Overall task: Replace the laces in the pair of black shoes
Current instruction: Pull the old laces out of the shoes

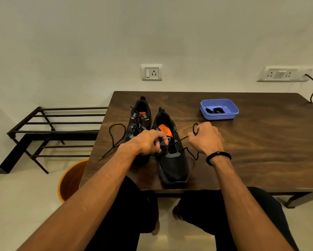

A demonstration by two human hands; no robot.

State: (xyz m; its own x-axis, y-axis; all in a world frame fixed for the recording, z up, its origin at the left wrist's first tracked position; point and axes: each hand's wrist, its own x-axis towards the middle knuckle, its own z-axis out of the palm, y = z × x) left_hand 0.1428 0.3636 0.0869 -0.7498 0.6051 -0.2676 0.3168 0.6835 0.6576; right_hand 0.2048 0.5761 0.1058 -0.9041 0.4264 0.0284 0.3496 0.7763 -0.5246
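Two black shoes stand side by side on the dark wooden table, toes toward me. The left shoe is laced, and its lace ends trail over the table's left edge. The right shoe has an orange insole and a black lace running through its lower eyelets. My left hand pinches the shoe's eyelet flap and the lace there. My right hand grips the other end of this lace, pulled taut to the right, with a loop sticking out above the fist.
A blue plastic tray with a bundled black lace inside sits at the table's back right. An orange bucket stands on the floor at the table's left. A black metal rack stands further left. Wall sockets and a cable are behind.
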